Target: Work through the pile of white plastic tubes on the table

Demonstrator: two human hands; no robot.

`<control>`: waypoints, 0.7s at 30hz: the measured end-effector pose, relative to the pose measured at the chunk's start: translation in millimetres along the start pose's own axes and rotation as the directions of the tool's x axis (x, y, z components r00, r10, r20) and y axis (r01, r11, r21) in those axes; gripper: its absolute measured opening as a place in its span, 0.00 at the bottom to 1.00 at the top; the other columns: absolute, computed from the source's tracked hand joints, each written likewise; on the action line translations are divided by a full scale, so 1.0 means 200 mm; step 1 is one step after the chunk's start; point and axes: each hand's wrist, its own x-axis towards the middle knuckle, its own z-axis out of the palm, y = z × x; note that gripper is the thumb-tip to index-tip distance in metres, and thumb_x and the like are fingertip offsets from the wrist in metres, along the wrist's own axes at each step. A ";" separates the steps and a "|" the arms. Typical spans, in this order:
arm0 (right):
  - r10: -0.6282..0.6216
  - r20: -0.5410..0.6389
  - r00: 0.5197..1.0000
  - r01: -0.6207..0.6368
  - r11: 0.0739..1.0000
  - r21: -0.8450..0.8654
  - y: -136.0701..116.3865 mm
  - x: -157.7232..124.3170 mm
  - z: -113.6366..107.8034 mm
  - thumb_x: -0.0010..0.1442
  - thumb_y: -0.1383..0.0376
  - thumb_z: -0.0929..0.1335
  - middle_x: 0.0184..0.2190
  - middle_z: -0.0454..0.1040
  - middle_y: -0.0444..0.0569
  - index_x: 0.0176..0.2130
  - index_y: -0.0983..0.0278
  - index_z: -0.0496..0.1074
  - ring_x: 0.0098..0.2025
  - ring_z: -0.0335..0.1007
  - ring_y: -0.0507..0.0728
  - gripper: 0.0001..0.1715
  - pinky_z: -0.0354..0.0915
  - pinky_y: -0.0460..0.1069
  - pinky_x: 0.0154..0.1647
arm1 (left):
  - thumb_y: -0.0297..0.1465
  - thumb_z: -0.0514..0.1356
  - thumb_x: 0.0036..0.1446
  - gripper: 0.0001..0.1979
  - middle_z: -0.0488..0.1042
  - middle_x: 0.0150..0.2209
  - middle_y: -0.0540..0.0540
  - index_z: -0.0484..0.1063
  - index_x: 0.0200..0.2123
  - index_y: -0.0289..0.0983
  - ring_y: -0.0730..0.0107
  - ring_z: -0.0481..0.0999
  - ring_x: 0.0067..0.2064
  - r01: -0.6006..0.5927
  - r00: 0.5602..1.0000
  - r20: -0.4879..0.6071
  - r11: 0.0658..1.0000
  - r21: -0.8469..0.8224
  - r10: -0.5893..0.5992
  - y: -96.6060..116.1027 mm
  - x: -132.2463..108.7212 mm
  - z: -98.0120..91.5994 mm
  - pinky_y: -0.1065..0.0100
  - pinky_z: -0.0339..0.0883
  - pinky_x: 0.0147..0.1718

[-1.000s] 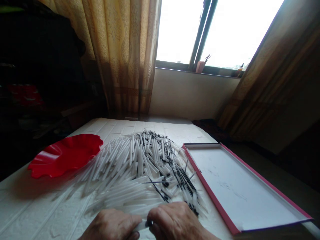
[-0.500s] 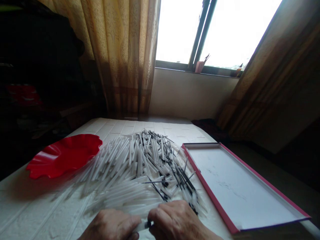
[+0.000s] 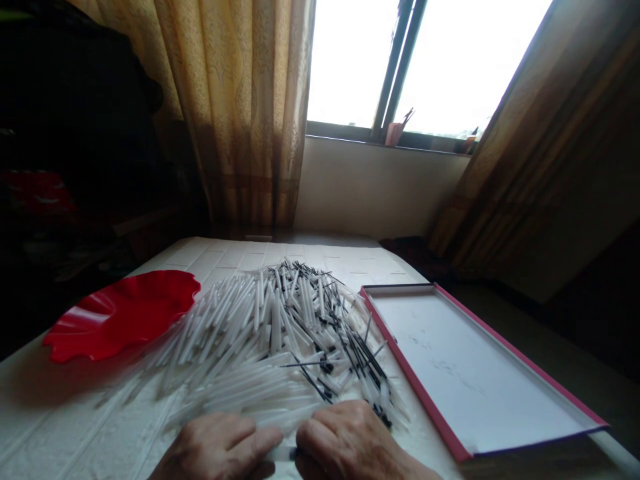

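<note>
At the near edge of the desk (image 3: pixel 55 420), the left hand (image 3: pixel 215 447) and right hand (image 3: pixel 345 440) curl closed on a white plastic tube (image 3: pixel 280 454), now mostly hidden between them, just below a heaped pile of black-tipped white tubes (image 3: pixel 280 333).

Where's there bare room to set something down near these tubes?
The pink-edged white tray has open room inside. Bare white surface lies beyond the tube pile and left of your left hand. It's crowded between the red plate and tray, and around your right hand.
</note>
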 end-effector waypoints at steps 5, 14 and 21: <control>0.108 0.005 0.994 -0.108 0.993 0.048 0.01 0.03 -0.08 0.57 0.74 0.60 0.15 0.69 0.40 0.24 0.60 0.62 0.14 0.57 0.48 0.13 0.44 0.48 0.19 | 0.34 0.45 0.77 0.16 0.75 0.22 0.55 0.71 0.43 0.41 0.71 0.76 0.19 0.021 0.999 -0.037 0.999 -0.035 -0.022 -0.01 0.00 -0.01 0.73 0.66 0.18; 0.099 0.076 0.992 -0.103 0.993 0.050 0.01 0.04 -0.12 0.60 0.65 0.67 0.21 0.76 0.41 0.28 0.62 0.69 0.18 0.67 0.50 0.08 0.46 0.48 0.20 | 0.33 0.44 0.77 0.15 0.75 0.23 0.54 0.70 0.45 0.40 0.72 0.78 0.21 0.024 1.000 -0.011 0.995 -0.095 -0.025 -0.02 -0.01 0.03 0.74 0.66 0.19; 0.201 0.245 0.948 -0.221 0.974 0.057 0.00 0.04 -0.07 0.58 0.67 0.68 0.20 0.77 0.44 0.27 0.62 0.69 0.17 0.66 0.50 0.07 0.43 0.48 0.20 | 0.34 0.45 0.77 0.13 0.74 0.23 0.55 0.70 0.46 0.41 0.71 0.76 0.20 0.013 1.000 -0.018 0.997 -0.082 -0.014 -0.02 -0.03 0.04 0.72 0.65 0.18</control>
